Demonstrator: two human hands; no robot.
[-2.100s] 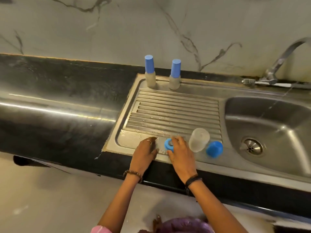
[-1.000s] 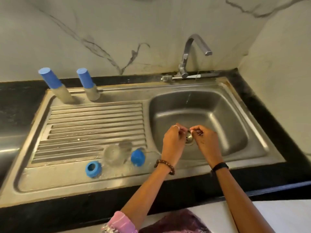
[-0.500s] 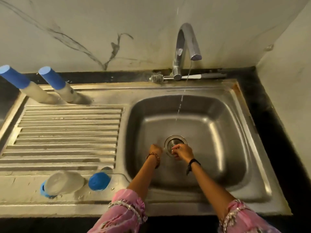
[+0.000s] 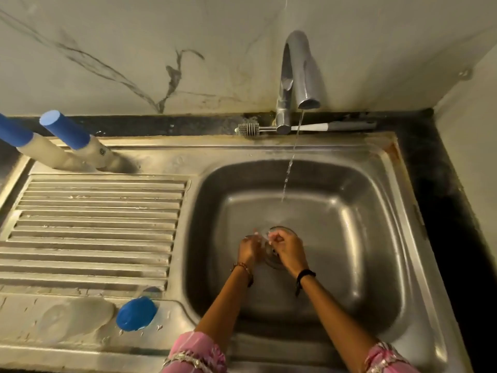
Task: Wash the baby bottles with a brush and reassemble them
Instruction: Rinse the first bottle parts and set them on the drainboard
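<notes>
Down in the sink basin (image 4: 357,238), my left hand (image 4: 248,249) and my right hand (image 4: 289,247) meet over the drain. Together they pinch a small clear bottle teat (image 4: 263,236), which is blurred and mostly hidden by my fingers. An open clear bottle body (image 4: 72,317) lies on its side on the drainboard's front edge, with a blue cap (image 4: 137,313) beside it. Two closed bottles with blue caps (image 4: 66,133) (image 4: 14,134) stand at the back left. A bottle brush (image 4: 248,129) lies behind the tap.
The tap (image 4: 298,74) runs a thin stream of water (image 4: 289,173) into the basin, landing behind my hands. The ribbed drainboard (image 4: 94,219) fills the left side. A black counter and a wall corner close off the right side.
My hands left the drainboard with a small clear part and went down over the drain. The view has moved closer over the basin. The blue ring has gone out of sight.
</notes>
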